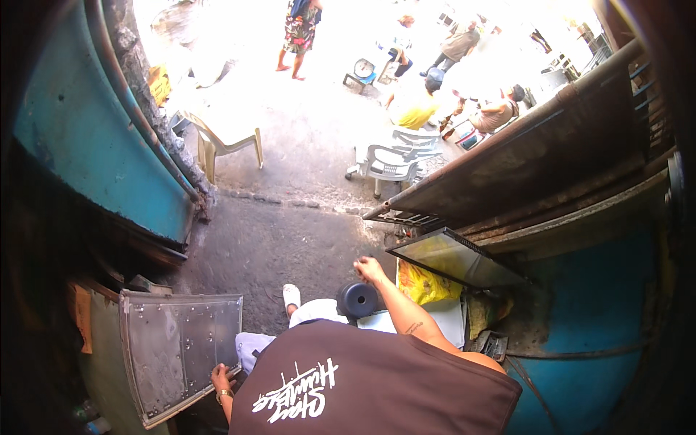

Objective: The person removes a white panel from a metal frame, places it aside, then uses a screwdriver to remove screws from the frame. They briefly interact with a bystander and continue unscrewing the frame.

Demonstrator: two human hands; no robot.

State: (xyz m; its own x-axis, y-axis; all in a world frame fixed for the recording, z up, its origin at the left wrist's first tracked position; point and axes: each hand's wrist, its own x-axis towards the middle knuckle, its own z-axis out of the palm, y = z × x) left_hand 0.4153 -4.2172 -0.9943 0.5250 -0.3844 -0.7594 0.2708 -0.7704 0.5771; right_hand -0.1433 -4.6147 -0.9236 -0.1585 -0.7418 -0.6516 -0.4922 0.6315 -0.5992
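At the lower left, my left hand (221,380), with a watch at the wrist, is closed at the edge of a flat grey panel (174,348) in a thin pale frame. The panel stands tilted, its dark face dotted with small light spots. My right hand (371,270) is held out ahead with fingers curled together; whatever may be in them is too small to make out. Just below that hand is a dark round object (357,299) with a small hollow in its top.
A black-framed clear panel (457,255) leans over a yellow bag (424,284) on the right. Teal walls (87,123) flank the passage. Beyond are a cream plastic chair (217,145), white plastic chairs (399,156), and several people, one in a yellow shirt (413,105).
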